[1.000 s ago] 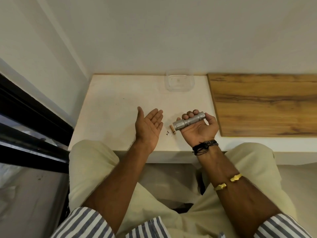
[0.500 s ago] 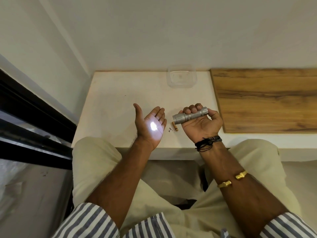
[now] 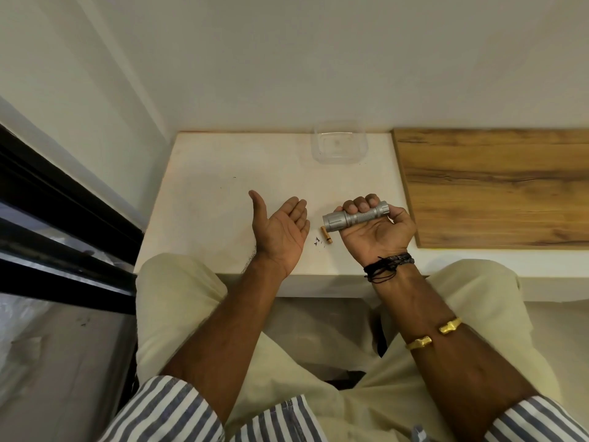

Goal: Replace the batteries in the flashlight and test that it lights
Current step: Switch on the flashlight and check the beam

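Right hand point(image 3: 379, 237): wrapped round silver flashlight point(image 3: 357, 215), lens end pointing left, above bench point(image 3: 216, 193).
Left hand point(image 3: 282, 231): released, palm up, facing the lens.
Battery point(image 3: 327, 235): lying on bench between both hands.

Soft even indoor light, sharp focus, wide-angle edge distortion.

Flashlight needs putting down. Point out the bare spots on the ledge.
Bare: ledge left of the left hand, up to the wall; the strip between the clear tub and the right hand; the wooden board. Crowded: the battery and specks between the hands.
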The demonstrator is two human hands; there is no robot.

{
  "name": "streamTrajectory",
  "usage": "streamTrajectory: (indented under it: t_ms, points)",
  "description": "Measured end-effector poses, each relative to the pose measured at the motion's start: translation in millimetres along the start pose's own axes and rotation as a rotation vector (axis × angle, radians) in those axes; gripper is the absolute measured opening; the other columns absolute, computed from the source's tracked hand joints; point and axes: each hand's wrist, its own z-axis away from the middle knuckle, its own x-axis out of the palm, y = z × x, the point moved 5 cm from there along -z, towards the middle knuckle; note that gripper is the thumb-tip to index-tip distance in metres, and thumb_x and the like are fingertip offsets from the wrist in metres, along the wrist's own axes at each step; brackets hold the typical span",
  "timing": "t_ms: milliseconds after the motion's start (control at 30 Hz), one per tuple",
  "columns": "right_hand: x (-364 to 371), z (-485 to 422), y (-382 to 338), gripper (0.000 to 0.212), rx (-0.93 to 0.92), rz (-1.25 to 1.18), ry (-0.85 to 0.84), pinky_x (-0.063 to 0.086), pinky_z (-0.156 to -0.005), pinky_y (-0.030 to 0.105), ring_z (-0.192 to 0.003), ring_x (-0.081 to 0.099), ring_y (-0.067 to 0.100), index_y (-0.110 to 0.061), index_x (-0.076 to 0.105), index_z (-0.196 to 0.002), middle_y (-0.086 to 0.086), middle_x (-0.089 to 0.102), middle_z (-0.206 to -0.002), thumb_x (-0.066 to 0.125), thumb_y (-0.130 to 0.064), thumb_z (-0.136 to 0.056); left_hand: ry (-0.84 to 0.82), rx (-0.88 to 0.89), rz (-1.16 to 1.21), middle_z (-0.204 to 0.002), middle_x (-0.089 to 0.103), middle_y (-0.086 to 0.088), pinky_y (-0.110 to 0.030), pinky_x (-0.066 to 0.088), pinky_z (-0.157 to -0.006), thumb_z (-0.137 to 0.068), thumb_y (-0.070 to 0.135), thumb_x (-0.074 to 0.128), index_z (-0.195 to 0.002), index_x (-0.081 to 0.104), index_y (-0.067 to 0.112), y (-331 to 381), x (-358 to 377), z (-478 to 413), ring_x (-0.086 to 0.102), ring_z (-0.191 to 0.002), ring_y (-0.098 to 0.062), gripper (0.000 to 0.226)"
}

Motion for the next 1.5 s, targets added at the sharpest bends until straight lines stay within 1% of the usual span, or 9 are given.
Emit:
streamTrajectory:
  t_ms: [467,667,800,900,1033,1100,1233,1400,1500]
  points:
    - [1,2,0,0.016,0.004,0.019,-0.008,0.038,-0.077,0.033,-0.066,0.042,0.022,-0.009,0.049,-0.072,0.004,0.043,-0.069,0.047,-0.024,-0.067,-0.015,-0.023,0.01,-0.164,0.022,-0.014,-0.043,0.013,-0.124,-0.085,0.085,0.019,-0.156,0.021,0.007,0,1,-1,0.018,-0.153,-0.03,0.105]
    - [3,4,0,0.025,0.056,0.059,-0.068,0.038,-0.091,0.039,-0.074,0.051,0.024,-0.01,0.056,-0.081,0.006,0.052,-0.077,0.054,-0.034,-0.073,-0.033,-0.035,0.049,-0.166,0.018,-0.012,-0.043,0.01,-0.123,-0.085,0.084,0.019,-0.157,0.017,0.009,-1,1,-3,0.014,-0.154,-0.029,0.104]
    - [3,1,1,0.012,0.066,0.243,-0.023,0.04,-0.109,0.046,-0.079,0.058,0.023,-0.012,0.059,-0.087,0.006,0.056,-0.085,0.05,-0.005,-0.083,-0.014,-0.024,0.074,-0.165,0.02,-0.012,-0.042,0.011,-0.123,-0.085,0.084,0.022,-0.157,0.019,0.008,2,-1,-2,0.015,-0.154,-0.028,0.104]
    - [1,-1,-1,0.017,-0.033,0.553,0.017,0.05,-0.108,0.051,-0.097,0.065,0.024,-0.009,0.065,-0.102,0.008,0.064,-0.099,0.055,0.004,-0.096,0.077,0.032,0.108,-0.163,0.025,-0.014,-0.043,0.012,-0.123,-0.087,0.082,0.024,-0.155,0.024,0.006,9,-8,-4,0.018,-0.153,-0.029,0.102]
    - [4,4,-9,0.021,-0.335,1.111,0.024,0.051,-0.106,0.057,-0.107,0.066,0.027,-0.014,0.071,-0.108,0.012,0.068,-0.106,0.073,-0.003,-0.09,0.245,0.153,0.053,-0.158,0.037,-0.014,-0.041,0.019,-0.124,-0.09,0.08,0.023,-0.152,0.033,0.005,23,-26,-4,0.029,-0.149,-0.028,0.098]
    - [8,7,-11,0.024,-0.513,1.246,0.019,0.049,-0.104,0.058,-0.112,0.066,0.032,-0.019,0.074,-0.104,0.017,0.072,-0.109,0.08,-0.007,-0.084,0.278,0.187,0.049,-0.158,0.037,-0.013,-0.04,0.02,-0.123,-0.09,0.079,0.023,-0.151,0.033,0.005,28,-30,-4,0.03,-0.149,-0.026,0.096]
    - [16,11,-14,0.029,-0.646,1.135,-0.028,0.053,-0.102,0.057,-0.113,0.068,0.039,-0.013,0.073,-0.107,0.022,0.072,-0.115,0.08,0.0,-0.082,0.33,0.225,0.038,-0.158,0.038,-0.012,-0.041,0.02,-0.123,-0.091,0.078,0.022,-0.151,0.035,0.007,32,-31,-3,0.031,-0.148,-0.026,0.094]
    - [19,13,-19,0.032,-0.68,1.08,-0.067,0.056,-0.098,0.032,-0.118,0.068,0.019,-0.006,0.071,-0.118,0.005,0.073,-0.119,0.076,0.0,-0.087,0.359,0.238,0.031,-0.158,0.038,-0.012,-0.042,0.021,-0.124,-0.092,0.077,0.021,-0.152,0.034,0.007,32,-32,-3,0.032,-0.148,-0.027,0.093]
    - [20,12,-20,0.026,-0.657,1.08,-0.059,0.059,-0.09,0.038,-0.11,0.069,0.023,-0.009,0.07,-0.116,0.007,0.073,-0.115,0.074,-0.007,-0.09,0.362,0.242,0.042,-0.158,0.039,-0.012,-0.042,0.021,-0.124,-0.093,0.076,0.022,-0.151,0.035,0.006,33,-33,-3,0.032,-0.148,-0.027,0.091]
